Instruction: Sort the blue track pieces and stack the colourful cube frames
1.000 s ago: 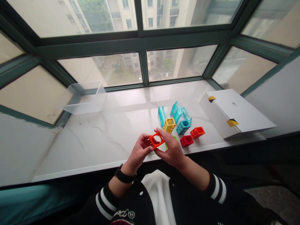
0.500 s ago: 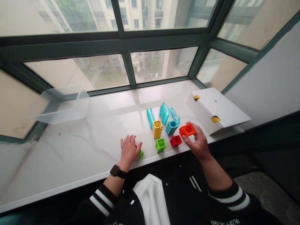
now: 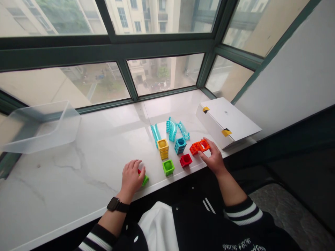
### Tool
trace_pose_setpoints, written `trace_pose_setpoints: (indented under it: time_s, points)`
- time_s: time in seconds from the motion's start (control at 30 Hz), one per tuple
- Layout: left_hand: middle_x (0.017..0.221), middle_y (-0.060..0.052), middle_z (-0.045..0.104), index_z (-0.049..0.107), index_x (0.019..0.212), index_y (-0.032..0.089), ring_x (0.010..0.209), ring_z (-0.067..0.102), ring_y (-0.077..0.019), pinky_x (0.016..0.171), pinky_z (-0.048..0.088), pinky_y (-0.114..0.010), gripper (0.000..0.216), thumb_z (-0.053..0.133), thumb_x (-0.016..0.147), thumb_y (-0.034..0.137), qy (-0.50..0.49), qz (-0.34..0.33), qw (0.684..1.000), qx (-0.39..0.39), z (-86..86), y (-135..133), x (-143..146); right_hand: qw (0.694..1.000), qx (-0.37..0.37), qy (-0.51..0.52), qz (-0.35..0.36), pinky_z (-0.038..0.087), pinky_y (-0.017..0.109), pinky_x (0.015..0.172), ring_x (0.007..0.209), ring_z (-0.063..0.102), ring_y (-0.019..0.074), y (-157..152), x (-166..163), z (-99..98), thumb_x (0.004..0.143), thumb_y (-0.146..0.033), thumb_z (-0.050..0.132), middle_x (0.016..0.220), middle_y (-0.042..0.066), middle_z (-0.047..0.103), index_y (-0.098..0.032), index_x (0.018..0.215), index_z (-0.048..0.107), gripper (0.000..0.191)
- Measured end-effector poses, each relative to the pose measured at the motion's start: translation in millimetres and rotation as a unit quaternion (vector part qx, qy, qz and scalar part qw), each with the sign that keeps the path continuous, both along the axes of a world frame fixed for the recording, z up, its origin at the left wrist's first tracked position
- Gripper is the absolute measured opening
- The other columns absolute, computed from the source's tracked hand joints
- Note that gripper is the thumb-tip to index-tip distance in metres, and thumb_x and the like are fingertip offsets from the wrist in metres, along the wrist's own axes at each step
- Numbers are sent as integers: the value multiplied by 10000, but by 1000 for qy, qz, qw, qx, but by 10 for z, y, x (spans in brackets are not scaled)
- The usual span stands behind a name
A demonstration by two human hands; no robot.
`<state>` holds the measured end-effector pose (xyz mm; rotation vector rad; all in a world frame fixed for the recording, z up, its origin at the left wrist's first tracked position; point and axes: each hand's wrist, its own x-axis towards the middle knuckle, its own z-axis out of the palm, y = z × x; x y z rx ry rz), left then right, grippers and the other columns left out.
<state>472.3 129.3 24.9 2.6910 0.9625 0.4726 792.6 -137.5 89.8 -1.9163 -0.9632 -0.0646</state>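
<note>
My right hand (image 3: 215,157) grips an orange toy block (image 3: 205,145) between thumb and fingers. A second orange section (image 3: 194,148) adjoins it on the left; whether the two are joined I cannot tell. At the front left, my left hand (image 3: 133,176) curls over a small red and green block piece (image 3: 144,180), mostly hidden by the fingers. Between the hands stand a green block (image 3: 168,168) and a red block (image 3: 186,160). Behind these are a yellow block stack (image 3: 163,150) and a blue block stack (image 3: 180,146).
Translucent turquoise track pieces (image 3: 171,129) lie behind the blocks. A clear plastic bin (image 3: 52,139) stands at the far left of the white sill (image 3: 86,167). A white box (image 3: 232,120) with yellow-black tabs is at the right, near the window frame (image 3: 167,92).
My view has swung right, so everything sits further left. The orange block in my right hand has turned, showing more of its length. My left fingers have drawn closer around the red and green piece.
</note>
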Motion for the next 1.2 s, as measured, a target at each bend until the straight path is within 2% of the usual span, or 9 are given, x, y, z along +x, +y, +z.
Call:
trace_pose_setpoints:
  time_s: [0.47, 0.87, 1.2]
  points:
    - [1250, -126, 704, 705, 1183, 211, 1183, 606, -332, 1087, 444, -490, 322, 513, 981, 373, -14, 5, 1000, -24, 23, -19, 7, 998, -1, 58, -8, 524, 502, 1140, 1313, 652, 305, 101, 148, -345, 900, -465, 722, 1458, 158, 648, -200, 1528, 521, 711]
    - [1234, -120, 711, 717, 1171, 216, 1177, 611, -334, 1081, 440, -484, 317, 514, 979, 365, -20, 8, 999, -44, 43, -23, 12, 996, -3, 87, -3, 537, 497, 1123, 1315, 648, 310, 95, 188, -444, 893, -471, 720, 1464, 164, 641, -189, 1534, 512, 731]
    - [1233, -125, 713, 725, 1149, 216, 1177, 610, -334, 1084, 441, -488, 308, 501, 988, 352, -23, 6, 999, -48, 50, -29, 11, 993, -10, 116, 6, 523, 471, 1131, 1321, 635, 291, 99, 208, -484, 841, -415, 776, 1525, 146, 580, -238, 1544, 474, 786]
